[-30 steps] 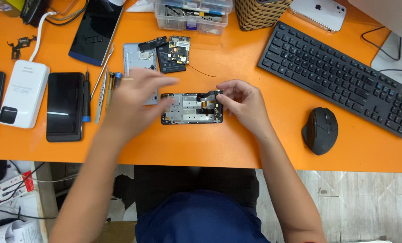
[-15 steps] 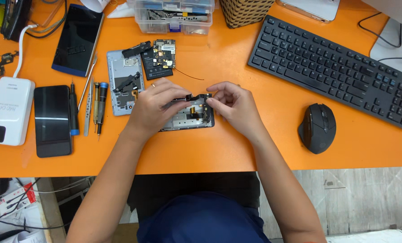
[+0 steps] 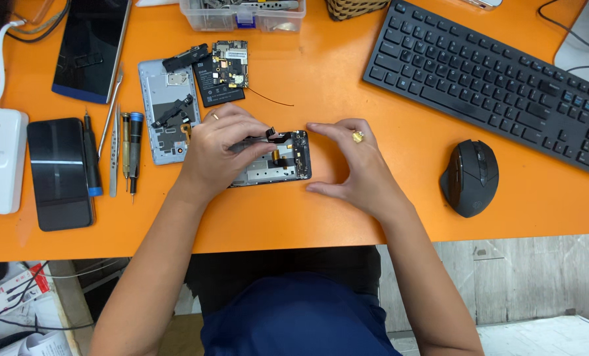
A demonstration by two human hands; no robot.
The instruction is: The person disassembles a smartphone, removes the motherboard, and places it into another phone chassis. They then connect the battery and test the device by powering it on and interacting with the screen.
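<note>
The opened phone frame [image 3: 275, 161] lies on the orange table [image 3: 334, 72], its back cover [image 3: 166, 109] and circuit board [image 3: 230, 56] already off, while the left hand [image 3: 219, 148] pinches a black strip [image 3: 273, 136] and the right hand [image 3: 357, 165] rests loose, holding nothing.

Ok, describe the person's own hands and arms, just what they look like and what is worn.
Both forearms are bare, no sleeves or watch in view. The left hand wears a thin gold-coloured ring on one finger. The right hand wears a chunkier gold-coloured ring. No gloves. A dark blue garment shows below.
</note>
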